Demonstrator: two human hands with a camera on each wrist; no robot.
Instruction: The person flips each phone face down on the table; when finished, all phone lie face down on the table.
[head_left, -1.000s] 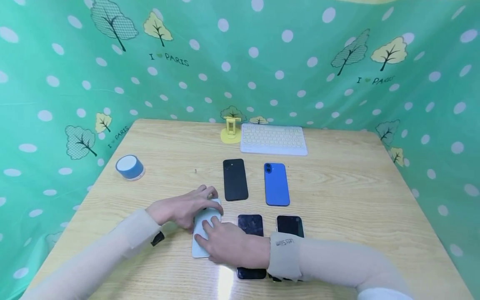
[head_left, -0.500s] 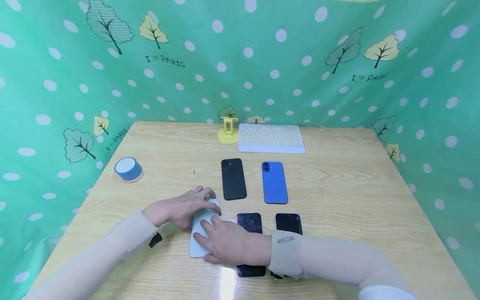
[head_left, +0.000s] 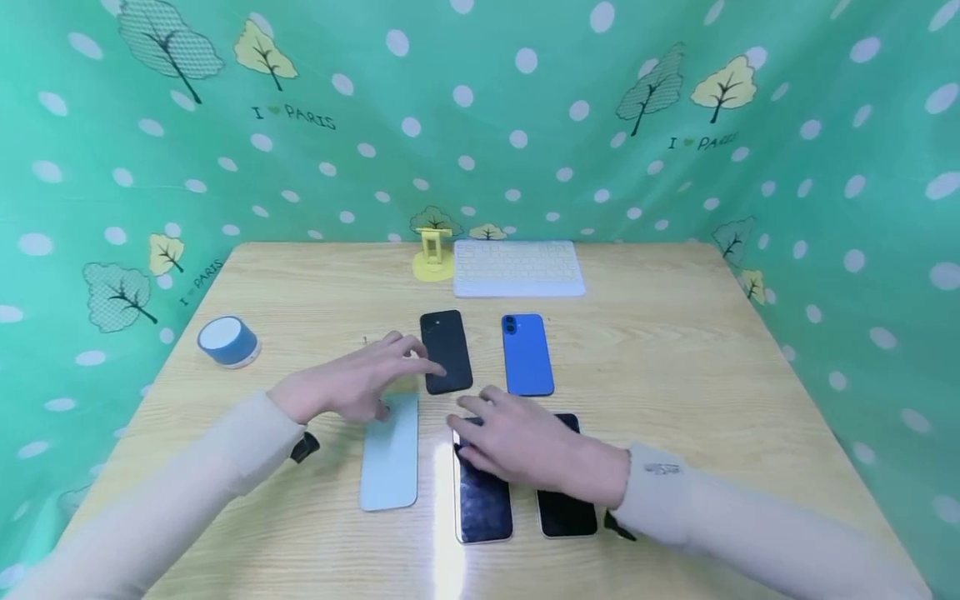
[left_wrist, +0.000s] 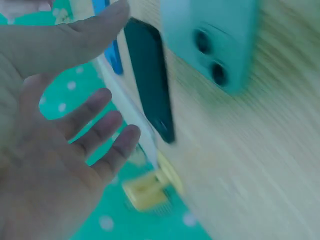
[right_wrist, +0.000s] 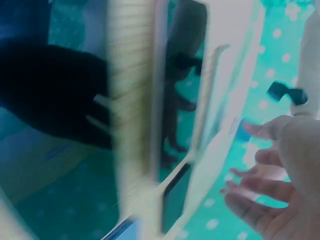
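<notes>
A pale blue phone (head_left: 392, 467) lies back up on the table; its two camera lenses show in the left wrist view. My left hand (head_left: 367, 379) hovers at its top end, fingers relaxed and apart, nothing between them. My right hand (head_left: 525, 437) is raised over a phone with a dark glossy screen (head_left: 483, 504), fingers loosely spread and holding nothing. Partly behind that wrist lies another black-screened phone (head_left: 567, 521). Farther back, a black phone (head_left: 447, 354) and a bright blue phone (head_left: 528, 358) lie with their camera sides up.
At the back edge stand a yellow phone stand (head_left: 432, 258) and a white keyboard (head_left: 517, 271). A blue and white round speaker-like object (head_left: 228, 342) sits on the left. Green polka-dot cloth (head_left: 420, 125) hangs around the wooden table (head_left: 660, 350).
Both hands have come off the pale blue phone. The right hand has moved right, over the dark-screened phones; the left has lifted slightly. The head view has shifted a little.
</notes>
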